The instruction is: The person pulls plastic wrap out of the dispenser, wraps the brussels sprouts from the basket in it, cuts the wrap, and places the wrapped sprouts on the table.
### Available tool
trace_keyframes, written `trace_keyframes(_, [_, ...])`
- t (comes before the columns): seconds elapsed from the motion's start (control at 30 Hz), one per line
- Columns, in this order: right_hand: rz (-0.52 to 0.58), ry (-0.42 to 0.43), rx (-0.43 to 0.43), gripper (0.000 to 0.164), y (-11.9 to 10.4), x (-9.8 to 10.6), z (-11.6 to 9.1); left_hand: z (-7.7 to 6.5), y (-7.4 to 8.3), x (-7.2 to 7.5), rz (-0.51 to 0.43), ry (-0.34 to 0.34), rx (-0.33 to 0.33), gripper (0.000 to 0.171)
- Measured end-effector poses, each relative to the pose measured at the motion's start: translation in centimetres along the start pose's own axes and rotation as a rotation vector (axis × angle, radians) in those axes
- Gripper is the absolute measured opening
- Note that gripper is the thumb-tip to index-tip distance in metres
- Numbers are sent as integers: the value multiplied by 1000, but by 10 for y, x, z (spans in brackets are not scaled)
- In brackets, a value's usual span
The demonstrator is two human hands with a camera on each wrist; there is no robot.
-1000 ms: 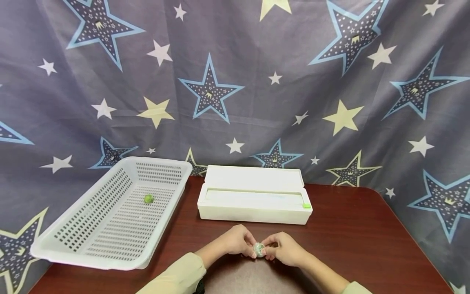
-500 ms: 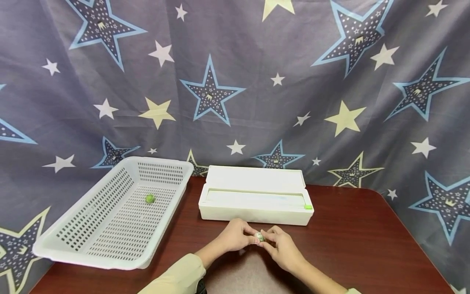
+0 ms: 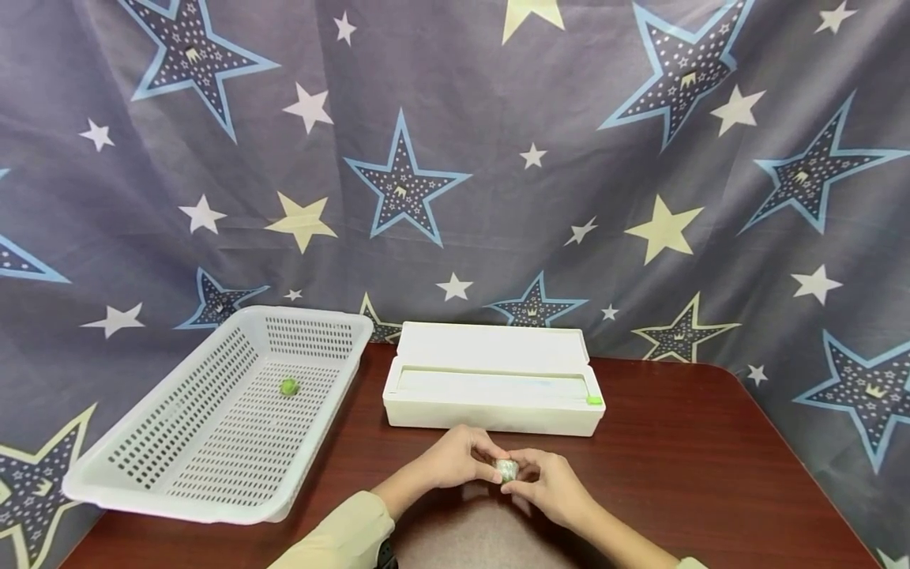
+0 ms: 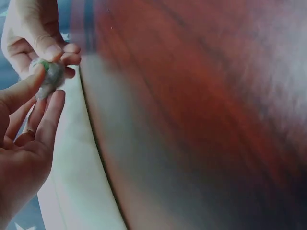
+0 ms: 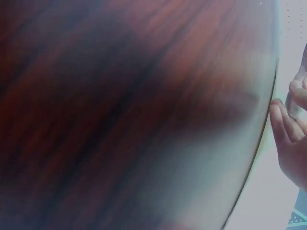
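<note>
place: indoor workspace, room type unclear | backdrop: star-print cloth (image 3: 498, 197) | surface: red-brown wood-grain table (image 3: 682, 450)

on the tabletop (image 3: 711, 450), the basket (image 3: 242, 442) stands at the left with a small piece (image 3: 288, 386) lying on its floor. right of the basket is the long box (image 3: 490, 416), its lid (image 3: 490, 345) behind it. before the box, the wrapped lump (image 3: 507, 471) sits between the left hand (image 3: 460, 460) and the right hand (image 3: 550, 484). a curtain (image 3: 519, 217) hangs behind basket and box.
</note>
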State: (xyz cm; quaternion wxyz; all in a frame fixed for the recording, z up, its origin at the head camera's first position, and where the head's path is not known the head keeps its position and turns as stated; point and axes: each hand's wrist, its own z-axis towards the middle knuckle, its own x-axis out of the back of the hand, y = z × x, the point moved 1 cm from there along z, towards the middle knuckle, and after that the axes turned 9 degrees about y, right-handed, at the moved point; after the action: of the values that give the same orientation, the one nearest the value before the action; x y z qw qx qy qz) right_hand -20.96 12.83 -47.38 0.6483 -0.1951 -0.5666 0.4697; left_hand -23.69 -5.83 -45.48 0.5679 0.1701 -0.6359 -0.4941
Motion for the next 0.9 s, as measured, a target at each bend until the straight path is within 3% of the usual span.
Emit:
trace_keyframes(0.1, [7,-9,-40,33,1,1,1,0,1,-3,-51,13,46,26])
trace_keyframes(0.23, [-33,7,-60,27,1,3,3,-2,1,-6,-40,19,113,28])
trace_keyframes(0.4, [-110,11,-60,22,-1,4,6,-3,3,-11,-20,-5,138,21])
trace_keyframes(0.53, [-176,51,-46,21,-3,0,5,-3,3,-18,-2,50,157,17])
trace_keyframes(0.7, [-247,140,-41,24,-5,-4,4,-2,3,-23,-10,107,145,15])
trace_keyframes(0.9, [-159,209,-87,28,-8,-2,6,3,0,-20,-61,145,93,21])
